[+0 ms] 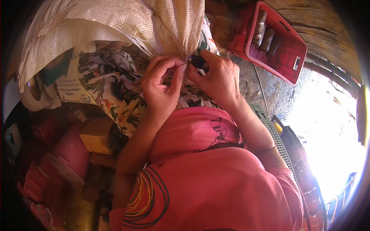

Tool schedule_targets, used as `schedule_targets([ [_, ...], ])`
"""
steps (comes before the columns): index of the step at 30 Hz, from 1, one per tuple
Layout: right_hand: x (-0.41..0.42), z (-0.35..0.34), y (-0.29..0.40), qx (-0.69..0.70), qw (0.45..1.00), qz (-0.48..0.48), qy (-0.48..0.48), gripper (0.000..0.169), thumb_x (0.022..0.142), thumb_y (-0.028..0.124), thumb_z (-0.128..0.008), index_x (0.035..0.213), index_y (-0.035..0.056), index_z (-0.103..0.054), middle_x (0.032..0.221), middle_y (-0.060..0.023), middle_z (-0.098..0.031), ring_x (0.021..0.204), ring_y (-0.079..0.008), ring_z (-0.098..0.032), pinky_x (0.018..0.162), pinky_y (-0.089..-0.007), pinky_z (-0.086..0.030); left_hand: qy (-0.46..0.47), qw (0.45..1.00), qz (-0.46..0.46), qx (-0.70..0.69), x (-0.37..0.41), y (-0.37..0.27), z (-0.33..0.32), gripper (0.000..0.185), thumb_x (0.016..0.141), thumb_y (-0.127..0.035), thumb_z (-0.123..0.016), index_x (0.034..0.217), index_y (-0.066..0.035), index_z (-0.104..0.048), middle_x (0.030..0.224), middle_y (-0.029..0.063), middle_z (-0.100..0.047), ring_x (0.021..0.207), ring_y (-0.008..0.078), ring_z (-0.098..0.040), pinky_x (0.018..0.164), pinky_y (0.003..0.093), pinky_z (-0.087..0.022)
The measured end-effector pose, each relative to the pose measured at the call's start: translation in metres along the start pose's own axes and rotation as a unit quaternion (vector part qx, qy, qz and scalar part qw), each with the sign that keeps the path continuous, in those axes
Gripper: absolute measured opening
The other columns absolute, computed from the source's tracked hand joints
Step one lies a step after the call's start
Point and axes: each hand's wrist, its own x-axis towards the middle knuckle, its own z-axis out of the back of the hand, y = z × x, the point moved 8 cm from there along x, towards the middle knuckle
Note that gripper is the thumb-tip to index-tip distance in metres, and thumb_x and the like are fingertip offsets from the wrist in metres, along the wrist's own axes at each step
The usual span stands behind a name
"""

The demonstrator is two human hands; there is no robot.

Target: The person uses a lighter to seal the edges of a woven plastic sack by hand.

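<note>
A large woven sack (121, 26) of light tan plastic fabric lies over my lap, its cloth gathered into folds that narrow towards my hands. My left hand (164, 80) pinches thumb and fingertips together at the lower end of the folds; what lies between the fingertips is too small to tell. Close beside it, my right hand (218, 73) is closed around a small dark object (198, 61), whose kind I cannot tell, with its tip against the gathered cloth. Camouflage-patterned trousers (115, 86) show beneath the sack.
A red plastic crate (277, 73) holding several plastic-wrapped dark packs (267, 40) stands at upper right. A printed sack (76, 83) lies at left, above a wooden block (96, 138). A green perforated plastic panel (271, 130) is beside my right arm. Bright light enters at far right.
</note>
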Motion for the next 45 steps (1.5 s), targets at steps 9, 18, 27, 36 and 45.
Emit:
schedule_targets([
  [9,0.000,0.000,0.002,-0.002,1.000,-0.003,0.002,0.022,0.071,0.029,-0.064,0.072,0.0074,-0.059,0.060,-0.0119,-0.060,0.055,-0.0295,-0.061,0.053,-0.0396,-0.047,0.000,1.000,0.005,0.000,-0.001,0.001,0.001,0.008,0.082,0.006,-0.060,0.089,0.005,-0.060,0.091,0.0077,-0.057,0.082,0.0119,-0.059,0.071,0.0220,-0.049],
  [18,0.000,0.000,0.001,0.007,1.000,-0.014,0.009,0.022,0.071,0.029,-0.065,0.074,0.0076,-0.060,0.062,-0.0115,-0.062,0.057,-0.0295,-0.062,0.055,-0.0391,-0.048,-0.003,1.000,-0.003,-0.006,-0.002,0.000,0.003,0.007,0.082,0.006,-0.060,0.089,0.005,-0.059,0.091,0.0079,-0.057,0.082,0.0116,-0.058,0.070,0.0215,-0.049],
  [27,-0.005,0.007,-0.013,0.165,0.982,-0.069,0.053,0.032,0.068,0.029,-0.076,0.080,0.0029,-0.062,0.059,-0.0041,-0.056,0.053,-0.0144,-0.051,0.052,-0.0298,-0.042,-0.020,0.997,0.009,-0.074,-0.002,-0.001,0.005,0.007,0.084,0.005,-0.058,0.091,0.004,-0.058,0.090,0.0060,-0.055,0.083,0.0095,-0.056,0.071,0.0201,-0.047],
  [36,-0.005,-0.015,-0.031,0.312,0.939,-0.100,0.106,0.019,0.077,0.017,-0.072,0.081,0.0032,-0.060,0.062,0.0062,-0.047,0.058,-0.0017,-0.037,0.050,-0.0208,-0.031,-0.026,1.000,0.016,-0.001,0.014,0.000,0.009,0.004,0.086,0.003,-0.056,0.089,0.003,-0.055,0.088,0.0044,-0.052,0.076,0.0081,-0.052,0.068,0.0199,-0.045],
  [45,-0.003,0.016,-0.028,0.275,0.956,-0.082,0.059,0.018,0.075,0.014,-0.068,0.086,0.0007,-0.062,0.061,-0.0055,-0.053,0.057,-0.0083,-0.046,0.055,-0.0283,-0.041,-0.033,0.999,-0.012,-0.006,0.021,-0.008,0.013,0.004,0.085,0.002,-0.058,0.089,0.003,-0.056,0.086,0.0049,-0.053,0.074,0.0087,-0.052,0.067,0.0207,-0.044],
])
